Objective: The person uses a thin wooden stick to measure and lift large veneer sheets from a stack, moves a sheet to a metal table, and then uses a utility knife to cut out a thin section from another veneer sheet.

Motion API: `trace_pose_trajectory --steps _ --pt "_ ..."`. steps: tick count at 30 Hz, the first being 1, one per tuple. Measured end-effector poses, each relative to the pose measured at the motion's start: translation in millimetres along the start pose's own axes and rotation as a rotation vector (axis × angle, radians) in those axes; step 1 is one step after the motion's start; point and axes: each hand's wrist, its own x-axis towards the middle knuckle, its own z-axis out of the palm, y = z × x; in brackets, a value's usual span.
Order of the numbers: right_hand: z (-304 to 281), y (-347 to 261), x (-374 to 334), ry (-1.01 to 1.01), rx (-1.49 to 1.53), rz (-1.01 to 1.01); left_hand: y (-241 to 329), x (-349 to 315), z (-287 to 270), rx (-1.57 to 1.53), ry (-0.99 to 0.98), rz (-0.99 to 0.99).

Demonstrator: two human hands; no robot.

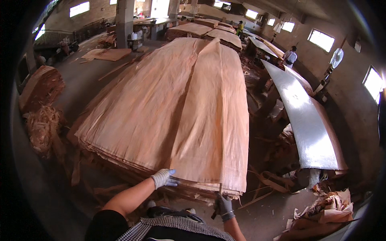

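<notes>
A big stack of wood sheets (136, 108) fills the middle of the view, its near edge around 6 o'clock and its far end narrowing toward 12. On top lies a long narrow sheet (201, 132), with a dark gap along its left edge and a raised crease running lengthwise near its right side.

The left hand (164, 179), in a pale glove with blue fingertips, is at 7 o'clock, at the near left corner of the narrow sheet. Its fingers are stretched out rather than curled; whether they pinch the sheet, I cannot tell. The right hand (224, 207), in a dark grey glove, sits between 5 and 6 o'clock, just beyond the stack's near edge. It is closed around a dark tool (214, 215), whose lower end pokes out below the fist; its exact kind is unclear.

At 3 o'clock, a long, shiny silver tabletop (303, 128) curves alongside the stack, well apart from it. A heap of torn wood scraps (329, 211) lies at 4 o'clock, and another scrap pile (42, 130) at 9. More stacks (189, 29) stand toward 12. One person (289, 57) is at 2 o'clock, another person in yellow (240, 27) at 1.
</notes>
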Motion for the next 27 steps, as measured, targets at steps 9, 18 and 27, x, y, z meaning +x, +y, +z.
trace_pose_trajectory --steps 9,18,27 --pt "122.4 56.9 -47.9 0.009 -0.162 -0.342 2.9 -57.4 -84.2 0.261 -0.206 -0.198" --pt "237.8 102.1 -38.5 -0.031 -0.193 -0.313 -7.0 -107.2 -211.9 0.661 -0.002 0.169" --pt "293.9 193.7 9.9 -0.466 -0.656 -0.331 98.1 -189.0 -111.0 0.964 0.367 0.738"
